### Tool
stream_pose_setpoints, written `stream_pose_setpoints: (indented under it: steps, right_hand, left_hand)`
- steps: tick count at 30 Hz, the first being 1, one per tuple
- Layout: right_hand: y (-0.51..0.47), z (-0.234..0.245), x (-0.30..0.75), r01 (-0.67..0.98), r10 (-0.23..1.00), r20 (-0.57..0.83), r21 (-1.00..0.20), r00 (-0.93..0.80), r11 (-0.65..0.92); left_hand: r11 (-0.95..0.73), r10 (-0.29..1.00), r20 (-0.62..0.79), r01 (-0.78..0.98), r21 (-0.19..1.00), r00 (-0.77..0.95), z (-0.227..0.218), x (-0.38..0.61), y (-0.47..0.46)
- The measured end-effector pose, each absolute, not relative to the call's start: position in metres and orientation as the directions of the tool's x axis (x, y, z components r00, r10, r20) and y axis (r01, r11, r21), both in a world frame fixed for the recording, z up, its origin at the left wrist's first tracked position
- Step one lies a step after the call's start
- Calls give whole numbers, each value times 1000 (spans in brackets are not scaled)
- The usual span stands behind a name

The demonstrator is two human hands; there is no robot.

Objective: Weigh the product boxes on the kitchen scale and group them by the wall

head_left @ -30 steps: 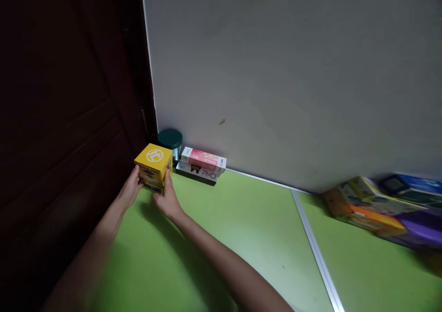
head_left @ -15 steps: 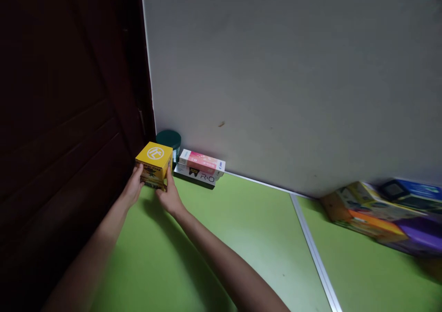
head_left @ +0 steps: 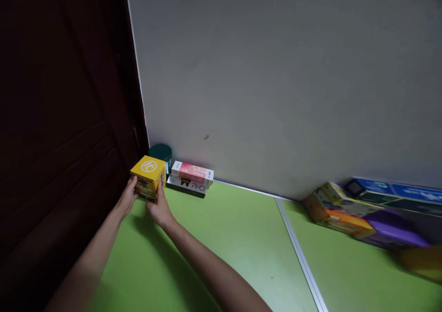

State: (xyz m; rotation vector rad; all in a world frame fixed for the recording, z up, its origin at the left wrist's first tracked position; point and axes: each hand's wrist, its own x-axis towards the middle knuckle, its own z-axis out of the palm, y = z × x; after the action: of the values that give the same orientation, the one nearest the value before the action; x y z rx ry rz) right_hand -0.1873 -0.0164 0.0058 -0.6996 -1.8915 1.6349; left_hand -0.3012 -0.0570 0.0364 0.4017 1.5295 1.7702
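Observation:
A yellow cardboard box [head_left: 149, 168] with a white round logo on top is gripped between my two hands near the back left corner. My left hand [head_left: 127, 196] presses its left front side, and my right hand [head_left: 160, 207] holds its right side. Just behind the box stands a dark green round tub [head_left: 160, 152], partly hidden by it. To the right, a pink and white carton [head_left: 193, 171] lies on top of a flat black and silver box [head_left: 186, 186] against the wall. Whether the yellow box touches the surface underneath is unclear.
The green tabletop [head_left: 228, 229] is crossed by a metal strip [head_left: 300, 252]. A dark wooden door or panel [head_left: 62, 141] rises at left, and a grey wall [head_left: 276, 82] at the back. Blurred stacked boxes [head_left: 348, 222] stand at right, a blue one [head_left: 400, 192] on top.
The camera view has turned to the right, so the scene sits further left and lower at the corner. Both hands still hold the yellow box near the tub, with little visible shift.

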Motion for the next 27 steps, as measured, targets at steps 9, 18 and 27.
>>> stream_pose_setpoints:
  steps: [9, 18, 27]
  right_hand:
    - [-26, 34, -124, 133, 665, -134, -990, -734, -53]
    - [-85, 68, 99, 201, 208, -203, -979, -957, -30]
    - [-77, 72, 306, -90, 666, -103, -964, -739, -249]
  left_hand:
    - [53, 597, -199, -209, 976, -777, 40, -276, -95]
    - [438, 845, -465, 156, 885, 265, 69, -94, -172]
    - [137, 786, -310, 338, 931, 535, 93, 106, -93]
